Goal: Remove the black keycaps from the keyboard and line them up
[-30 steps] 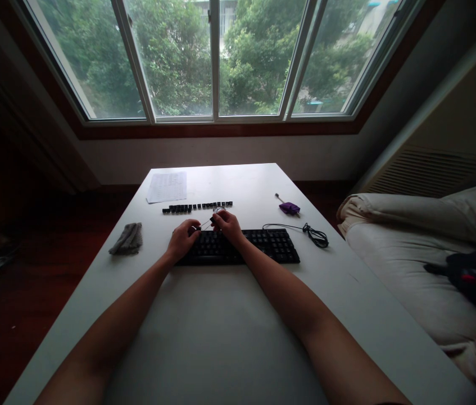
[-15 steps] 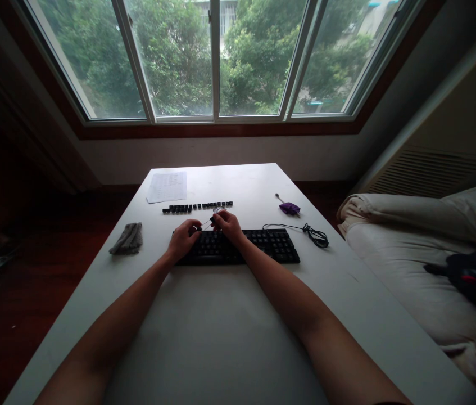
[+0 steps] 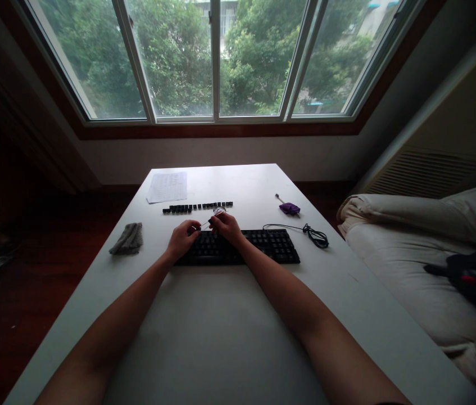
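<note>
Head view: the black keyboard [image 3: 269,246] lies at frame centre. Detached so far: a row of black keycaps [image 3: 181,208], set out above it. Most visible keys remain seated; the hands obscure part of the upper rows, so no count is possible. Left hand [image 3: 181,239] is pinched on a thin wire tool [image 3: 204,224]; right hand [image 3: 226,226] is closed on a small dark piece [image 3: 211,221], probably a keycap. A clear round object [image 3: 220,210] sits just beyond the right hand. Grey cloth [image 3: 127,239], centre left, and coiled cable [image 3: 317,236], right of centre, obstruct nothing.
</note>
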`<control>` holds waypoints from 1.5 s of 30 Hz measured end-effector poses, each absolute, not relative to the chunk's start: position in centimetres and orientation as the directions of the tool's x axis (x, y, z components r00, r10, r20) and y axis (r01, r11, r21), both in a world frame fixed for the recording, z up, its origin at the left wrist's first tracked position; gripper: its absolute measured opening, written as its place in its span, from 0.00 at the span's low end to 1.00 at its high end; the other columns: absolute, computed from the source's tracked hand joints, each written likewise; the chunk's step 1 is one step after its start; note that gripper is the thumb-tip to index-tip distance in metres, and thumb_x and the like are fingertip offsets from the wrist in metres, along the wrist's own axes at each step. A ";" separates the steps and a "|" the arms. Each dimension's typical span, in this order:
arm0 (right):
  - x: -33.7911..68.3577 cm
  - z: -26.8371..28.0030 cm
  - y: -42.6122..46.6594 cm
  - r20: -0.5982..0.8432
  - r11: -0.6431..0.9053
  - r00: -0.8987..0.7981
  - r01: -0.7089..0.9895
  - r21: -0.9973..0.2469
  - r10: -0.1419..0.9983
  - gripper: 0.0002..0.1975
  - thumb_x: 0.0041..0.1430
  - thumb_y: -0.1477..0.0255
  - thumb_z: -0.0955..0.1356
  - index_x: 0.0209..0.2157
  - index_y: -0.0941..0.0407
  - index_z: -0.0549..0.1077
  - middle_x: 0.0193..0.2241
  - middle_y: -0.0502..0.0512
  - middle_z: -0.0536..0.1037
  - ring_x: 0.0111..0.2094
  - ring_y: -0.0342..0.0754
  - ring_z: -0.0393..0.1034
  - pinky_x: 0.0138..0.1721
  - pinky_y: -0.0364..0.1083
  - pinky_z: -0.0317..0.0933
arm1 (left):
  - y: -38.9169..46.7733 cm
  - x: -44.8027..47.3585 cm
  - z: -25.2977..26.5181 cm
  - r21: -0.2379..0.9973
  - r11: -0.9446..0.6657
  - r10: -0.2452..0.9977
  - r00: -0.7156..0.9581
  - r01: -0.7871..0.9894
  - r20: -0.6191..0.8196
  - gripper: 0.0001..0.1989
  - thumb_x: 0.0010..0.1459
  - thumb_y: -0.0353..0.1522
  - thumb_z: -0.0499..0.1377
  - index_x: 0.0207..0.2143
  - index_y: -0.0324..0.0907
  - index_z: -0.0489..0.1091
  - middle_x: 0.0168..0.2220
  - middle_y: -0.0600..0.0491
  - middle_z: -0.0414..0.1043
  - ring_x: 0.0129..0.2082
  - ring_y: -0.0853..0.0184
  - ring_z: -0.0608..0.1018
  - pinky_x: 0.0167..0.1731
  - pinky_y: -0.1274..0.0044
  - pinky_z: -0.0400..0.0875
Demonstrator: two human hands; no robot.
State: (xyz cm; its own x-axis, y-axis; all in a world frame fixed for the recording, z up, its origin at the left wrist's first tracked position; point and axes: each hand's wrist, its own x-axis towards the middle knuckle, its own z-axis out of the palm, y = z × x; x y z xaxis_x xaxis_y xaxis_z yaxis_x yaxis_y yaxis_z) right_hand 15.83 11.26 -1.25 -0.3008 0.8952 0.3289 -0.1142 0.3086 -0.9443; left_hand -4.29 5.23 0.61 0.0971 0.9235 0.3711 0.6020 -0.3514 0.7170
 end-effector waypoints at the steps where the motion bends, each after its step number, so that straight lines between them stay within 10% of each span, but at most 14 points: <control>1: 15.8 -1.3 11.3 0.333 0.315 -0.295 -0.109 -0.943 0.895 0.19 0.59 0.53 0.68 0.33 0.57 0.70 0.25 0.53 0.79 0.21 0.44 0.72 0.25 0.43 0.65 | 5.3 -4.3 0.6 0.718 -0.355 0.922 0.097 0.599 0.375 0.11 0.56 0.32 0.60 0.43 0.45 0.73 0.40 0.53 0.77 0.34 0.66 0.78 0.40 0.72 0.74; 45: 15.9 -0.6 10.5 0.353 0.438 -0.428 0.116 -0.892 0.832 0.11 0.59 0.62 0.69 0.35 0.56 0.76 0.24 0.51 0.79 0.26 0.46 0.75 0.30 0.43 0.67 | 5.1 -4.2 0.9 0.711 -0.362 0.911 0.066 0.603 0.408 0.10 0.58 0.34 0.58 0.41 0.45 0.75 0.39 0.53 0.78 0.33 0.66 0.77 0.38 0.73 0.72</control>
